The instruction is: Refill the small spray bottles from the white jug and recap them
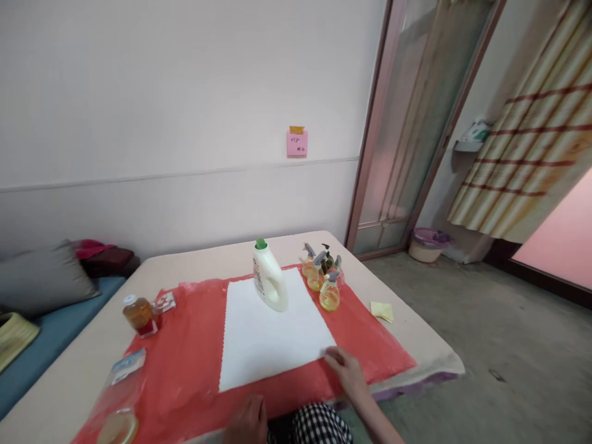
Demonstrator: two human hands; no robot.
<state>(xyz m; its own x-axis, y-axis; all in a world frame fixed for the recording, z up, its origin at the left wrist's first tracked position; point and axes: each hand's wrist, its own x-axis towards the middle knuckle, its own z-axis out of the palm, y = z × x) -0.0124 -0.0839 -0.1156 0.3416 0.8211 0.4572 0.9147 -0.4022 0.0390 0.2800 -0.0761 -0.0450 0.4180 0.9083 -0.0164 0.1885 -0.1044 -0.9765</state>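
Note:
A white bottle (269, 280) with a green cap and a built-in handle stands on a white sheet (272, 345) with a scalloped edge. The sheet lies over a red plastic sheet (185, 357) spread on the bed. By the white sheet's near right corner is my right hand (343, 365), fingers loosely stretched and slightly bent, holding nothing I can see. My left hand (247, 420) rests low at the bed's front edge with its fingers curled in. Several spray bottles (330, 297) with grey triggers and yellowish liquid cluster right of the white bottle.
Left on the red sheet are an amber liquid bottle (140, 316), a clear bag (121, 385) and a round lid-like item (118, 427). Folded yellow paper (382, 311) lies at the right. A pink note (296, 144) hangs on the wall; a bin (426, 245) stands on the floor.

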